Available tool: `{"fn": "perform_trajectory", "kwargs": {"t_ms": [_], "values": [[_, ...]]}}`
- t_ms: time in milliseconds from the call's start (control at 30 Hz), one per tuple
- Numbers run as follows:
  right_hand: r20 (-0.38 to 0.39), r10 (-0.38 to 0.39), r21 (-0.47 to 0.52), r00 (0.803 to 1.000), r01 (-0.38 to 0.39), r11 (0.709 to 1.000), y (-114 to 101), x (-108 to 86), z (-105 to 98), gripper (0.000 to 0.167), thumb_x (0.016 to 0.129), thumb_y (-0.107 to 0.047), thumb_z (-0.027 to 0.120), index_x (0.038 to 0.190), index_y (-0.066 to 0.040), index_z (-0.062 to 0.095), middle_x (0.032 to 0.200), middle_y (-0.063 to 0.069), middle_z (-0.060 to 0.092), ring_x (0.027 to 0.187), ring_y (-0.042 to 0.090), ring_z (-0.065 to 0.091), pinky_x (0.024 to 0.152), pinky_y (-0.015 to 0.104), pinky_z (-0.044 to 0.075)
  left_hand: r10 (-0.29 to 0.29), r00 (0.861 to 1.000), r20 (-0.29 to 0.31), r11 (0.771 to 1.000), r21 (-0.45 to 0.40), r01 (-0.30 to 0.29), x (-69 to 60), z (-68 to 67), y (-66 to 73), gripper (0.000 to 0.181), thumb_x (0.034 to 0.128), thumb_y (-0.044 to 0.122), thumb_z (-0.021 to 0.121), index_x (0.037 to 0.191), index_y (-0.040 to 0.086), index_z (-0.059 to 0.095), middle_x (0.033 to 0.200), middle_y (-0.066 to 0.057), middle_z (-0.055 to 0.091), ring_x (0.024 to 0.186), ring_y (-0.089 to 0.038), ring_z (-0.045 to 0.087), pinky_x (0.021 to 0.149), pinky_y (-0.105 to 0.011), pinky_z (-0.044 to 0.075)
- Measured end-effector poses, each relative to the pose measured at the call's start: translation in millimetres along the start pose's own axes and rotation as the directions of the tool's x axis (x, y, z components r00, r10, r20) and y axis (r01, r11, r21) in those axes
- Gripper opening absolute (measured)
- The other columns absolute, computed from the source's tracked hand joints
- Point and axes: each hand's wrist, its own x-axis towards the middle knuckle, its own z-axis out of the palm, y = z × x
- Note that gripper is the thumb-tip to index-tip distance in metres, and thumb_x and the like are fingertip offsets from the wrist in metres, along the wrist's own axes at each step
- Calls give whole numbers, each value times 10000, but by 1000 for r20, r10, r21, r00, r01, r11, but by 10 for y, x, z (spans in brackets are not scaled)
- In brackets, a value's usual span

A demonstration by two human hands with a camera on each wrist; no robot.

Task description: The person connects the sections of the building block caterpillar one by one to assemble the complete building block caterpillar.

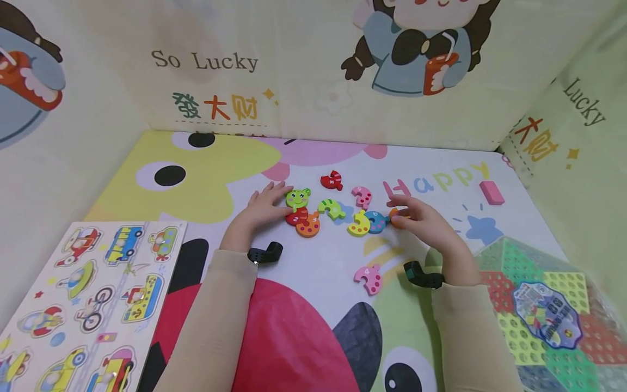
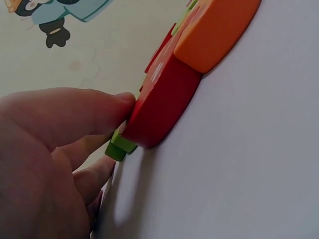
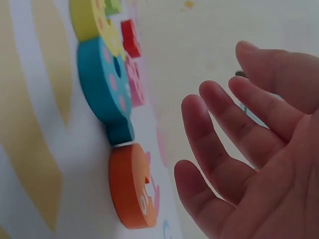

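My left hand [image 1: 259, 209] lies beside a green frog-head puzzle piece [image 1: 297, 199], its thumb touching the edge of a red number piece [image 2: 164, 94]. The red piece joins the frog head and an orange spotted piece [image 1: 308, 225]. My right hand [image 1: 418, 218] hovers with fingers loosely bent over another orange piece [image 3: 132, 186], partly hidden in the head view; the right wrist view shows a gap between fingers and piece. Left of that piece, a blue spotted piece [image 1: 376, 222] adjoins a yellow one [image 1: 359, 224].
Between the hands lies a green striped piece [image 1: 331, 208]. A red piece [image 1: 331, 181] and two pink pieces [image 1: 362, 197] lie around it. A vehicle puzzle board [image 1: 112, 288] is at left, a bagged pegboard [image 1: 543, 272] at right. A pink block [image 1: 492, 193] sits far right.
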Motion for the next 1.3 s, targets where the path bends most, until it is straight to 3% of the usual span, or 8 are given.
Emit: {"fn": "perform_trajectory", "kwargs": {"t_ms": [100,200,300,400,600,767,1033,1300], "values": [[46,-26,-25,999,27,999,-48,-18,72,504,902,-197,545,1369,-98,382,1319,122,474,1155,309,490,940,477,434,4,1000,2,1000,2,-4,0,-3,5,634,845,360,541,1422,241,305,1535,7,141,1423,-228,-15,1118,-512,-64],[165,-59,-27,984,65,998,-88,-63,149,510,885,-196,570,1357,-101,403,1325,116,475,1152,308,496,906,432,466,1,1000,-1,1000,-2,-1,-6,-9,7,638,842,354,546,1421,234,307,1535,3,143,1422,-230,-12,1118,-512,-65],[316,-81,-5,945,87,996,-98,-109,224,517,864,-205,598,1345,-123,427,1316,110,483,1161,302,490,861,345,489,-4,1000,1,1000,-3,4,-15,-11,0,647,838,348,552,1423,227,304,1535,-1,141,1422,-234,-12,1116,-518,-65],[416,-87,-3,905,96,995,-82,-150,286,549,852,-236,612,1359,-169,411,1334,71,469,1183,283,472,869,312,477,-12,1000,5,1000,-5,12,-20,-6,-10,650,837,354,555,1424,234,301,1536,12,137,1423,-224,-16,1119,-511,-66],[502,-122,6,856,137,990,-4,-217,356,599,856,-210,602,1399,-182,350,1407,59,379,1251,278,373,970,431,405,-5,1000,11,1000,-19,5,-19,5,-12,647,837,347,552,1422,224,306,1536,13,137,1423,-225,-18,1120,-504,-68],[540,-148,-20,829,188,982,24,-254,400,564,823,-231,644,1347,-181,441,1384,55,383,1259,260,333,982,412,400,-1,1000,15,1000,-20,1,-7,24,-1,650,834,355,557,1422,232,307,1535,15,140,1423,-221,-17,1122,-501,-65],[539,-161,-112,827,260,959,-13,-296,467,537,796,-245,670,1303,-255,494,1302,4,370,1215,213,300,973,454,363,-5,1000,0,1000,-15,5,-4,2,1,654,831,341,562,1422,227,306,1535,9,142,1423,-226,-11,1120,-508,-64],[531,-96,-151,842,206,967,-66,-329,511,529,779,-148,673,1266,-289,525,1277,33,339,1207,244,267,926,429,387,3,1000,7,1000,-14,-3,-2,-16,10,658,829,342,564,1422,221,306,1536,5,140,1422,-230,-12,1117,-514,-68]]}}
